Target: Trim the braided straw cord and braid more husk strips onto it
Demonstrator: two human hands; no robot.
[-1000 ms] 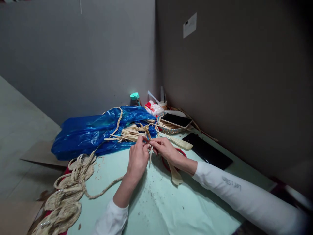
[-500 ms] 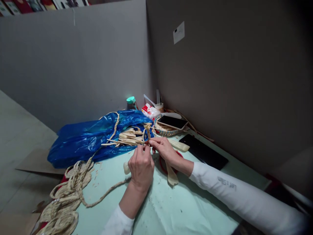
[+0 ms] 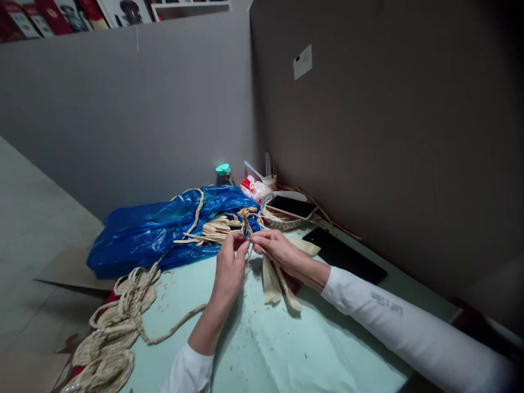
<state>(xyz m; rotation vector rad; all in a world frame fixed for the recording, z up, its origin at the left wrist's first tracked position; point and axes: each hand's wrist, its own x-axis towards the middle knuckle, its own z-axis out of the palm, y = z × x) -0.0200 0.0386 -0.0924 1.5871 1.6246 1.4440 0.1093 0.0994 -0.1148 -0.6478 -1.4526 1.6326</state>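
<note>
My left hand point(image 3: 231, 265) and my right hand point(image 3: 276, 250) meet at the lower end of a short braided piece point(image 3: 246, 219), both pinching its pale husk strands. Two wide husk strips point(image 3: 271, 281) hang below my right hand over the pale green table point(image 3: 254, 338). Behind my hands, a bundle of dry strips point(image 3: 216, 229) lies on a blue plastic bag point(image 3: 143, 232). A long coiled braid point(image 3: 137, 295) is heaped at the table's left edge, its loose end lying toward my left forearm.
A phone point(image 3: 292, 206) rests on a round woven basket point(image 3: 282, 221). A black flat object point(image 3: 346, 254) lies right of my hands. A green-lidded bottle point(image 3: 223, 172) and a cup of tools point(image 3: 270, 180) stand by the grey partition point(image 3: 184, 109).
My left hand has turned and shifted slightly, its thumb now showing. A second wide husk strip now hangs below my right hand. The whole view has shifted slightly.
</note>
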